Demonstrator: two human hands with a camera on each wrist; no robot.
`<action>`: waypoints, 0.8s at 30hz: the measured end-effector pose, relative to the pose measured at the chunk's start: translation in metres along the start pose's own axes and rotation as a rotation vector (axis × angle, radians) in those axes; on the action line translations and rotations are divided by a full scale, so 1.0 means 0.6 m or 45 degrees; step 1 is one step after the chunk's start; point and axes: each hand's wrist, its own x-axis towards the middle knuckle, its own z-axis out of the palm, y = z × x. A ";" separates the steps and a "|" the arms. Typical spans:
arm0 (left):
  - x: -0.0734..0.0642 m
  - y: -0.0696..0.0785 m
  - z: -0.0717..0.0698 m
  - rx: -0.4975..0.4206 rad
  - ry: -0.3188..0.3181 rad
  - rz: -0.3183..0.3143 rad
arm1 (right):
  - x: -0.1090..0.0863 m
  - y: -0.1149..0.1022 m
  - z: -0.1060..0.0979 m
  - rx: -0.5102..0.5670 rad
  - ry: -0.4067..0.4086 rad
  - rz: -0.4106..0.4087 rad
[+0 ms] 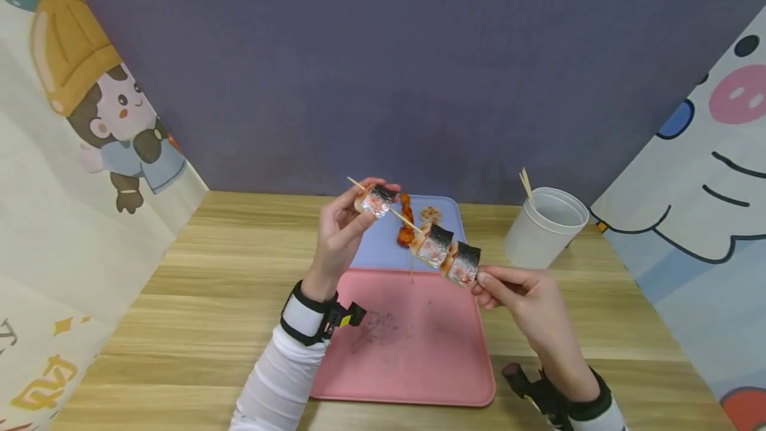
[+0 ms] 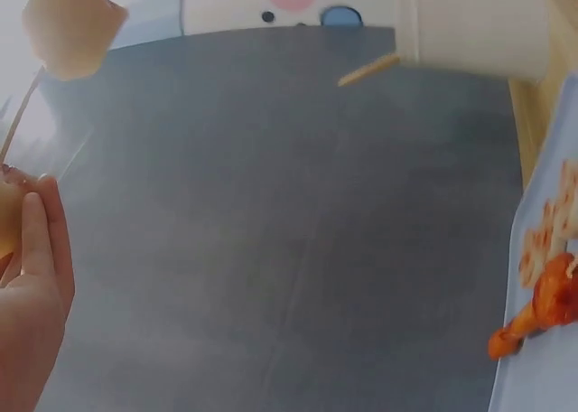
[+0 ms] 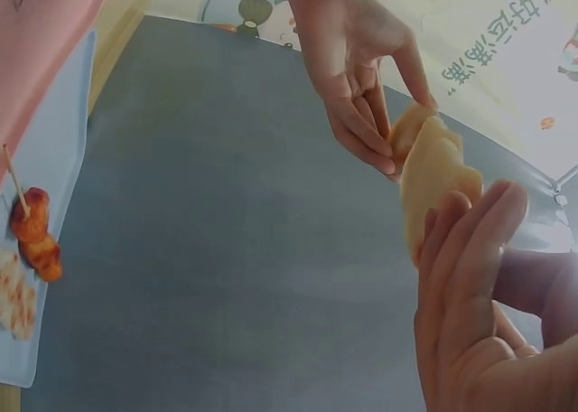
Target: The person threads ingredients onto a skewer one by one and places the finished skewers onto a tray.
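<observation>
A wooden skewer (image 1: 407,221) is held slantwise in the air between both hands, its tip at the upper left. It carries food pieces with pale, dark and silvery, reddish sides. My left hand (image 1: 340,235) pinches one piece (image 1: 376,201) near the tip. A bare stretch of stick parts it from two more pieces, a middle one (image 1: 433,245) and a lower one (image 1: 463,265), which sit close together. At the lower end my right hand (image 1: 532,298) pinches the skewer; its fingers hide the stick there. In the right wrist view, pale food (image 3: 433,173) spans between both hands.
Beneath the hands lies a pink tray (image 1: 419,364), with a light blue tray (image 1: 377,255) behind it. The blue tray bears a red-glazed skewer (image 1: 405,237) and pale slices (image 1: 431,214). At the right stands a white bucket (image 1: 538,238) with thin sticks (image 1: 526,183). A dark panel (image 1: 383,85) rises behind.
</observation>
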 end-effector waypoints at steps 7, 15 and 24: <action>-0.001 -0.005 0.006 -0.010 -0.015 -0.011 | -0.008 -0.003 0.002 0.066 0.012 -0.044; 0.000 -0.010 0.007 -0.046 -0.036 0.021 | -0.018 -0.017 0.004 0.048 0.053 -0.003; 0.000 -0.016 0.006 -0.069 -0.029 0.032 | -0.022 -0.022 0.008 0.055 0.062 0.070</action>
